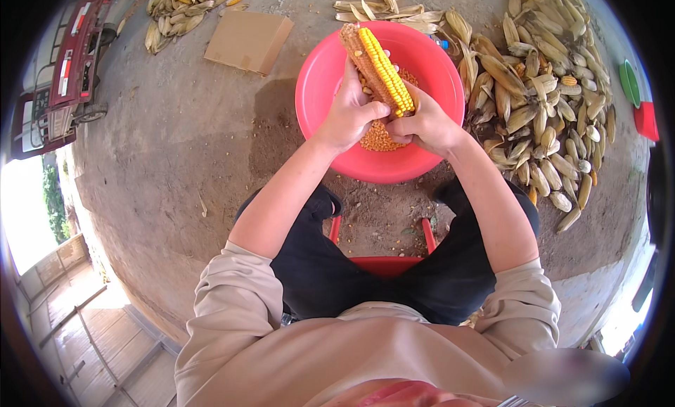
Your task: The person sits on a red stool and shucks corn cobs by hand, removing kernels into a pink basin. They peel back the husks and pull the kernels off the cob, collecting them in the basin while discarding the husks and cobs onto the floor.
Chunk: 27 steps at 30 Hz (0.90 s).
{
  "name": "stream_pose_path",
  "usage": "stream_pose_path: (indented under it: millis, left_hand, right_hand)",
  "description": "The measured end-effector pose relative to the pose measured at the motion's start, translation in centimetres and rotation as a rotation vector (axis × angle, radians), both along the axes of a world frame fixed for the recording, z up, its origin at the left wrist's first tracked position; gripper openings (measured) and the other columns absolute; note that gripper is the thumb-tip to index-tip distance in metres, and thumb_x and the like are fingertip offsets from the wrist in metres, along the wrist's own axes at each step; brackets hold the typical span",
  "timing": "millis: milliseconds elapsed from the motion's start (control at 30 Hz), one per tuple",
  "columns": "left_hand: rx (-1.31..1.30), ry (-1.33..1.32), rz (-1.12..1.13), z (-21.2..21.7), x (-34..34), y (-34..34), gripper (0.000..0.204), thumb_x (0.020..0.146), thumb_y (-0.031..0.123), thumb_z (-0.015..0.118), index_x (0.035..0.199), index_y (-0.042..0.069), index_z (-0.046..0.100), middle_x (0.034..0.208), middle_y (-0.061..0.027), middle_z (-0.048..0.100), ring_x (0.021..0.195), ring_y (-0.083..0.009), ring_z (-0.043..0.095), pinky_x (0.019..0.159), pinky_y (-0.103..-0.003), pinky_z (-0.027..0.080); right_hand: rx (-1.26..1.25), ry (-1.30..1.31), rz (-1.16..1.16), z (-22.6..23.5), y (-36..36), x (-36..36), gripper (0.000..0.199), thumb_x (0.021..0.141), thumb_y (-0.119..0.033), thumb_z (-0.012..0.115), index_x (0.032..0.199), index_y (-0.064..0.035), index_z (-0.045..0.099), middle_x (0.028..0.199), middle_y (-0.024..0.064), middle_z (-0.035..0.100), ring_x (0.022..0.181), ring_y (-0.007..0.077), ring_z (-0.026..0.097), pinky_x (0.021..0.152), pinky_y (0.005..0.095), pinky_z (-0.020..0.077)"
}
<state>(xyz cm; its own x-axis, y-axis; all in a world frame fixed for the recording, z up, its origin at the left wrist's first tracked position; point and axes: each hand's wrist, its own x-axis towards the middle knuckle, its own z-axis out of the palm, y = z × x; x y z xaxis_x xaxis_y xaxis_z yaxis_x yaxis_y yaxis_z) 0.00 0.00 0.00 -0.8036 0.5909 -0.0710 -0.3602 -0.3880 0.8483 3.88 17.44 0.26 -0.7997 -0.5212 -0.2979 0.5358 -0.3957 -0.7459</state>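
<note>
Above a red-pink basin [313,101], my two hands are close together with an ear of corn and a cob pressed side by side. My left hand [354,113] is closed round a brown corncob [364,64] that looks mostly stripped. My right hand [425,124] grips the lower end of a yellow ear of corn [384,66], its rows of kernels showing along the visible side. Both pieces tilt up and to the left. Loose corn kernels [380,141] lie in the basin's bottom, partly hidden by my hands.
A large pile of corn ears in dry husks [545,90] spreads to the right. Husks [186,13] and a cardboard box [246,41] lie at the far left. A red stool [387,266] is under me. A red vehicle [70,62] stands left, a green basin [629,83] far right.
</note>
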Motion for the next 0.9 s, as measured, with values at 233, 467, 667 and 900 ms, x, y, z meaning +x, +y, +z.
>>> stream_pose_path:
  millis: [233, 467, 667, 900]
  left_hand:
    - [-0.118, 0.131, -0.009, 0.7, 0.2, -0.2, 0.108, 0.073, 0.002, 0.073, 0.157, 0.013, 0.007, 0.155, -0.0103, 0.028, 0.146, -0.0269, 0.03, 0.12, -0.044, 0.03]
    - [0.005, 0.074, -0.07, -0.1, -1.0, -1.0, 0.104, 0.078, 0.014, 0.072, 0.158, 0.01, 0.006, 0.152, -0.0123, 0.034, 0.143, -0.0264, 0.034, 0.119, -0.044, 0.029]
    - [-0.187, 0.2, 0.0, 0.5, -2.2, -1.4, 0.103, 0.081, 0.016, 0.079, 0.157, 0.011, 0.009, 0.144, -0.0133, 0.037, 0.137, -0.0283, 0.04, 0.112, -0.045, 0.037]
    - [-0.282, 0.189, -0.029, 1.2, -1.9, -1.4, 0.111, 0.079, 0.019, 0.085, 0.157, 0.014, 0.007, 0.148, -0.0139, 0.037, 0.136, -0.0288, 0.043, 0.112, -0.045, 0.039]
  right_hand:
    - [-0.049, -0.014, -0.071, 0.5, -0.4, 0.7, 0.082, 0.073, 0.013, 0.056, 0.147, -0.0061, 0.028, 0.094, 0.0051, 0.051, 0.069, 0.0095, 0.051, 0.058, 0.0251, 0.0393]
    - [-0.007, -0.038, -0.09, 0.9, -0.3, 0.3, 0.079, 0.07, 0.013, 0.056, 0.143, -0.0085, 0.031, 0.096, 0.007, 0.052, 0.071, 0.012, 0.052, 0.058, 0.0257, 0.0396]
    - [-0.012, -0.011, -0.131, -0.2, -0.2, 0.1, 0.073, 0.07, 0.01, 0.057, 0.138, -0.0095, 0.036, 0.093, 0.0073, 0.052, 0.067, 0.0134, 0.051, 0.055, 0.0266, 0.0387]
    - [-0.106, -0.033, -0.083, 0.5, 0.1, 0.2, 0.075, 0.069, 0.01, 0.055, 0.14, -0.0085, 0.039, 0.091, 0.0073, 0.053, 0.066, 0.0141, 0.052, 0.055, 0.0278, 0.0383]
